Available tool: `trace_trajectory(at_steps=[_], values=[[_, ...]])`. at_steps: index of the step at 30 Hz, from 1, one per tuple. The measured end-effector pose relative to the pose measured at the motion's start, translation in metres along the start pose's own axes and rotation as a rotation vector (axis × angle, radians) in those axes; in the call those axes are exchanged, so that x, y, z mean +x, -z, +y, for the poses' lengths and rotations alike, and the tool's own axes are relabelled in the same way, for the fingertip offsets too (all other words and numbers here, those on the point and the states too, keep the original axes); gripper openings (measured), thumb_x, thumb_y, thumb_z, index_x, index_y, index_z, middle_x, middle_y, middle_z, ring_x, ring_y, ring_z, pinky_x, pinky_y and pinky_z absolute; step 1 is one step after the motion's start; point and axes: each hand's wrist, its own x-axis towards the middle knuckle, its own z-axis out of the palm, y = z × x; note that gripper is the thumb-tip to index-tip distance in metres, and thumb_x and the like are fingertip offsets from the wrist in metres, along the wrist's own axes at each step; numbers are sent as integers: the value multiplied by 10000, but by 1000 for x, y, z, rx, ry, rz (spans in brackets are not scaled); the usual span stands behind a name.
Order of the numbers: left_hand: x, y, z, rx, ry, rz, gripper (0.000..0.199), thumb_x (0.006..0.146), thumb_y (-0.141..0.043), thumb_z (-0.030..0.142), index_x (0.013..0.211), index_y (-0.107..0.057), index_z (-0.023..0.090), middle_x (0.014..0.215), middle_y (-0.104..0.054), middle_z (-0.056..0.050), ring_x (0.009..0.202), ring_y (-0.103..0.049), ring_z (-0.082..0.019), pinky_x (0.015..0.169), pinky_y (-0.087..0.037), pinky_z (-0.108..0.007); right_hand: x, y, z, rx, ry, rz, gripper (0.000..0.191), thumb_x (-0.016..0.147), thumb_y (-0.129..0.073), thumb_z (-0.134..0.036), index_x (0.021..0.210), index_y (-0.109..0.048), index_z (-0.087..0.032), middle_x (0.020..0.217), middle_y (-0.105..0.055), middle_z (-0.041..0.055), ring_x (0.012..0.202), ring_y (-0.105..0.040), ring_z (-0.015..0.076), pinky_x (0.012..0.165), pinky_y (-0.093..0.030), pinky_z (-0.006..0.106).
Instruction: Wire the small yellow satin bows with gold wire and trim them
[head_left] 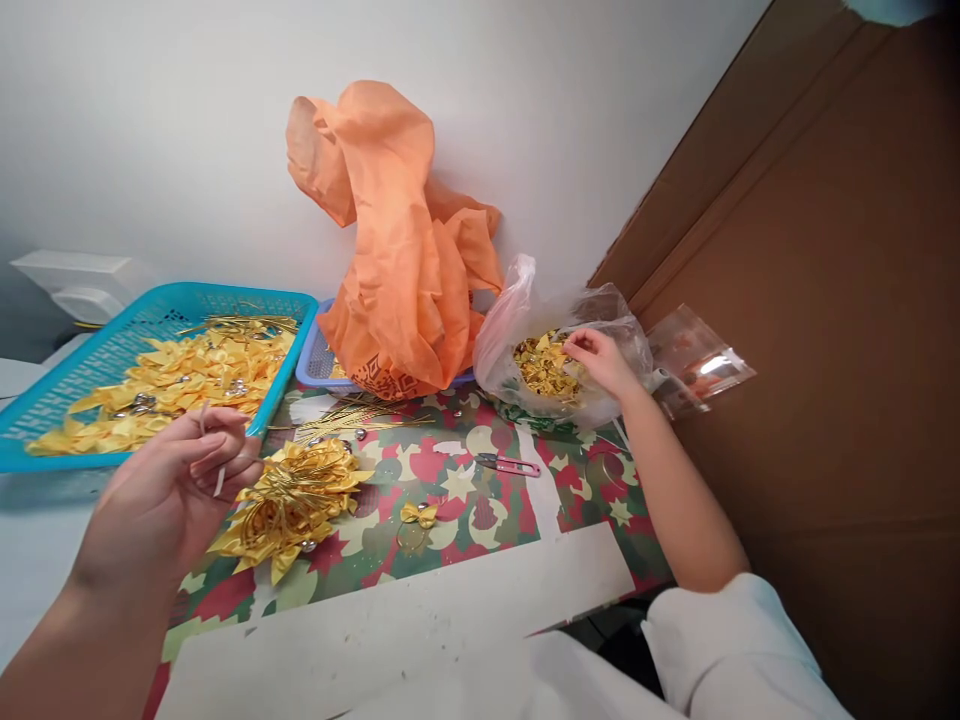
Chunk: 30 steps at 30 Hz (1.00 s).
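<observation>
My left hand (191, 460) is raised at the left, fingers curled closed on a thin white strip (220, 481) whose ends stick out. Below and beside it lies a heap of yellow ribbon bows (300, 500) with gold wire ties and small silver bells. My right hand (600, 362) reaches over an open clear plastic bag (495, 345) of small gold pieces (546, 368). Its thumb and fingertips are pinched together at the pieces; what they hold is too small to make out. A single yellow bow (418, 515) with a wire loop rests mid-table.
A blue basket (289, 375) of yellow bows stands at left. Behind are a purple basket (309, 372) and an orange cloth bag (397, 250). Gold wires (360, 412) and pink thread snips (510, 465) lie on the patterned table. Cardboard (825, 350) walls the right side.
</observation>
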Motion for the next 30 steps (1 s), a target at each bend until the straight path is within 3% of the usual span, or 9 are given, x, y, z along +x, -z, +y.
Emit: trace_trajectory(at_steps=[6, 9, 12, 17, 20, 22, 24, 26, 30], values=[[-2, -4, 5, -326, 107, 57, 88, 654, -569, 107, 718, -565, 168, 477, -289, 76, 446, -224, -66, 380, -256, -170, -58, -57, -60, 187, 44, -299, 158, 797, -654, -338, 804, -574, -201, 767, -608, -11, 694, -580, 133, 625, -468, 252], [-2, -4, 5, -333, 94, 46, 120, 619, -588, 102, 721, -579, 165, 462, -316, 80, 437, -242, -63, 373, -265, -160, -81, -108, -56, 226, -50, -540, 129, 807, -627, -310, 804, -568, -196, 741, -599, -16, 662, -578, 134, 607, -466, 258], [-4, -4, 5, -334, 88, 33, 129, 594, -611, 114, 710, -584, 164, 451, -332, 82, 427, -265, -60, 364, -272, -156, -92, -138, -42, 61, 37, -595, 86, 845, -582, -261, 881, -612, -189, 914, -660, 34, 832, -614, 170, 743, -490, 311], [-5, -3, 0, -322, 91, -9, 158, 580, -654, 147, 721, -588, 166, 455, -341, 88, 422, -283, -56, 362, -280, -160, -125, -140, -33, -187, 435, -297, 276, 814, -696, -322, 1056, -631, -206, 1107, -627, 82, 1082, -529, 229, 976, -392, 401], [-4, -3, -4, -317, 93, -18, 158, 584, -649, 157, 724, -575, 167, 462, -342, 90, 427, -283, -54, 366, -276, -159, -158, -150, -25, -311, 663, -536, 502, 726, -771, -506, 1110, -621, -219, 1099, -632, 75, 1036, -531, 240, 934, -385, 406], [-4, -3, -5, -311, 92, -20, 149, 594, -631, 153, 726, -565, 169, 464, -338, 92, 429, -273, -54, 370, -268, -158, -176, -164, -15, -445, 768, -625, 310, 833, -695, -414, 1066, -632, -219, 1078, -656, 64, 970, -543, 220, 865, -391, 382], [-3, -5, -5, -300, 93, -30, 138, 611, -614, 143, 736, -563, 169, 467, -330, 92, 433, -268, -54, 380, -266, -160, -185, -175, -6, -495, 791, -617, 97, 924, -574, -253, 887, -644, -197, 947, -682, 45, 843, -559, 177, 781, -399, 335], [-3, -8, -6, -280, 97, -52, 129, 634, -608, 141, 754, -570, 165, 474, -328, 91, 441, -276, -56, 396, -272, -164, -184, -176, -2, -407, 753, -593, 190, 948, -522, -208, 791, -626, -180, 838, -681, 43, 754, -570, 154, 717, -415, 301], [0, -17, -15, -208, 127, -131, 134, 652, -631, 182, 772, -577, 158, 488, -336, 91, 438, -270, -55, 410, -258, -173, -159, -139, -9, -52, 519, -484, 183, 939, -551, -254, 799, -650, -192, 757, -681, 32, 716, -617, 149, 676, -479, 273]])
